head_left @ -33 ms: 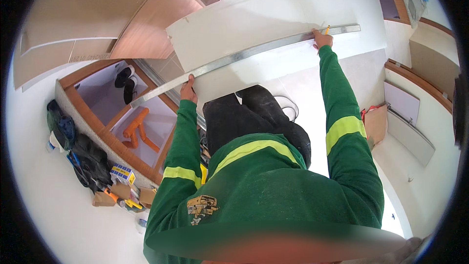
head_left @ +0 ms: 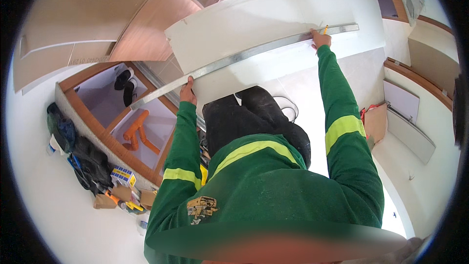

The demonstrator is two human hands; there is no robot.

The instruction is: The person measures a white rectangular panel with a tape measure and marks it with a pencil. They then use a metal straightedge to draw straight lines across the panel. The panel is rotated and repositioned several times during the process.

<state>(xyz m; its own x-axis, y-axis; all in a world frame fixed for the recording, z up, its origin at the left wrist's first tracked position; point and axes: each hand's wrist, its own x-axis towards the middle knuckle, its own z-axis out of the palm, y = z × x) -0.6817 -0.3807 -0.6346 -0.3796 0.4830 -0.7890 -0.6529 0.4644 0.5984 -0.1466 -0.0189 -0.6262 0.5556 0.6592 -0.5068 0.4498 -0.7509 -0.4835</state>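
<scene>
Bright metal marks out the bar (head_left: 239, 57), which lies across the white panel (head_left: 273, 12), its long axis slanting from near left to far right, roughly along the panel's long edges. Its right end stops just short of the panel's right edge; its left end runs out past the panel's left edge, over the wooden frame (head_left: 100, 129) near the shoes (head_left: 128, 85).

At the panel's near left corner, the left hand (head_left: 187, 92) is closed on the bar, one digit bent over its top; what the fingers do underneath is hidden. The right hand (head_left: 320, 39), its fingers drawn together, rests against the bar toward the panel's right edge and pinches a yellow pencil (head_left: 326, 30). Whether the pencil's point touches the panel is too small to tell.

From both hands the bar lies ahead, with the panel's far edge beyond it. The right hand is the nearer to an end of the bar; between the two hands stretches a long uncovered length of metal.
</scene>
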